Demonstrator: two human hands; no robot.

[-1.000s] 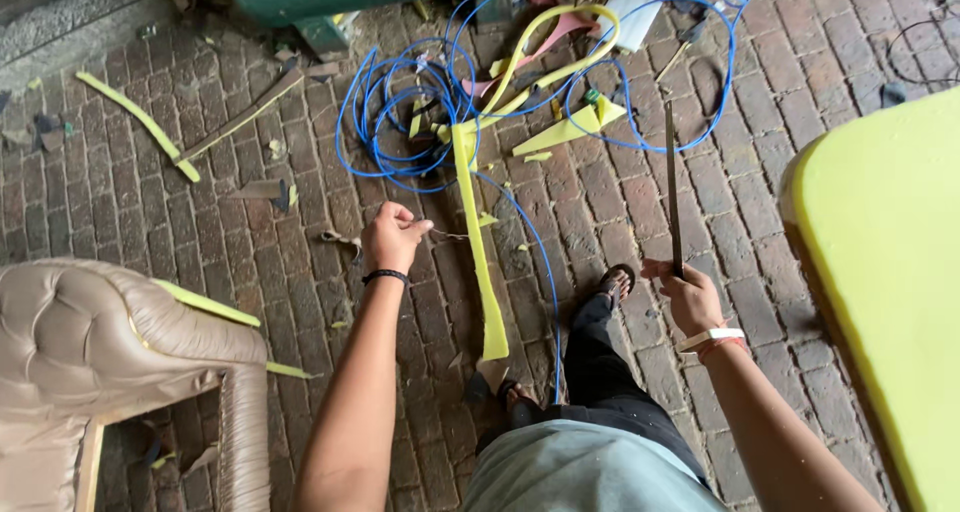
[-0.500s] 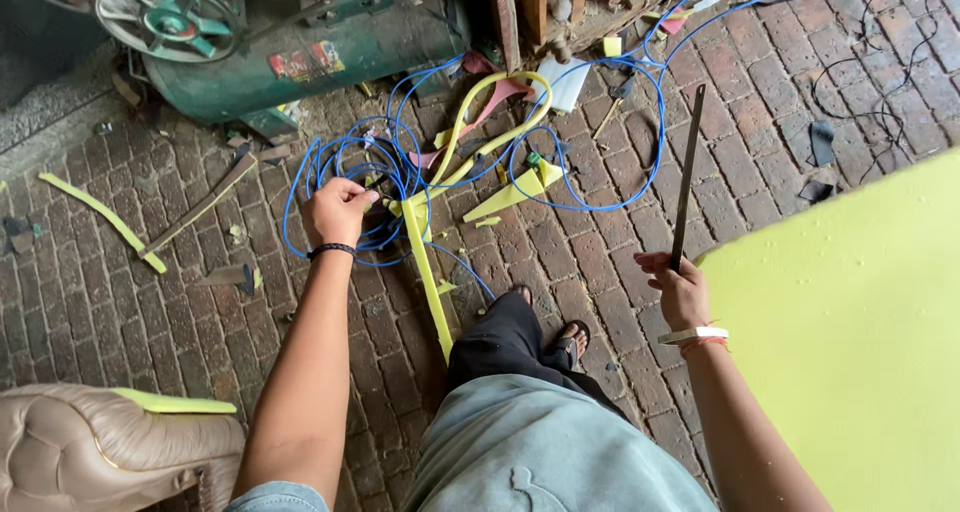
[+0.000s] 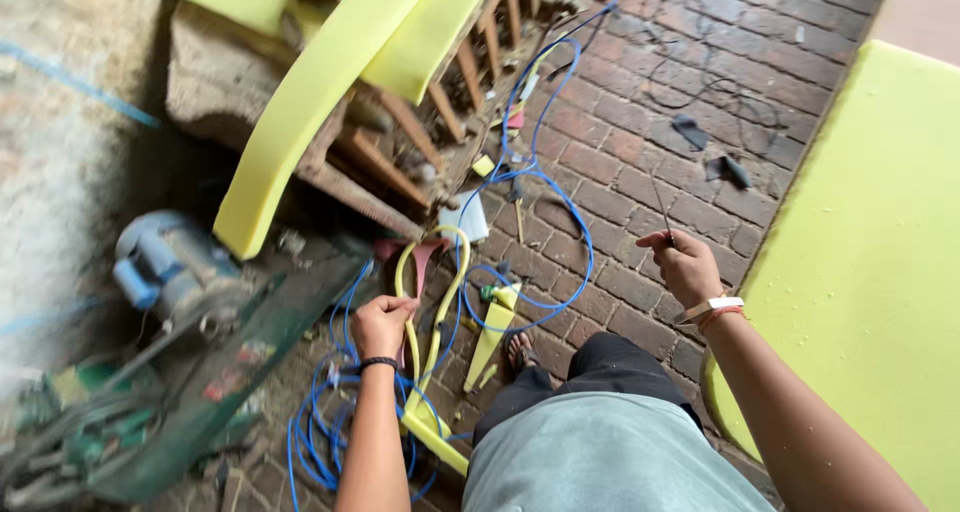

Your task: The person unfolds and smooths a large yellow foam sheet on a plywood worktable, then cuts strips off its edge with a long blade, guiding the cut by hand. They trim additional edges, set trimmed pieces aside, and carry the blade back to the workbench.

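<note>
Both hands gripping, arms extended over brick floor (image 3: 640, 142).
Left hand (image 3: 382, 324) fisted around yellow foam strip (image 3: 432, 372); right hand (image 3: 685, 265) pinching thin dark blade (image 3: 662, 212), wrist raised.

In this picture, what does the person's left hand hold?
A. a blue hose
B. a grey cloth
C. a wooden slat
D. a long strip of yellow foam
D: the left hand is closed on a long strip of yellow foam that loops up and runs down to the brick floor, while the blue hose lies loose beside it and the right hand pinches a thin dark rod.
</note>
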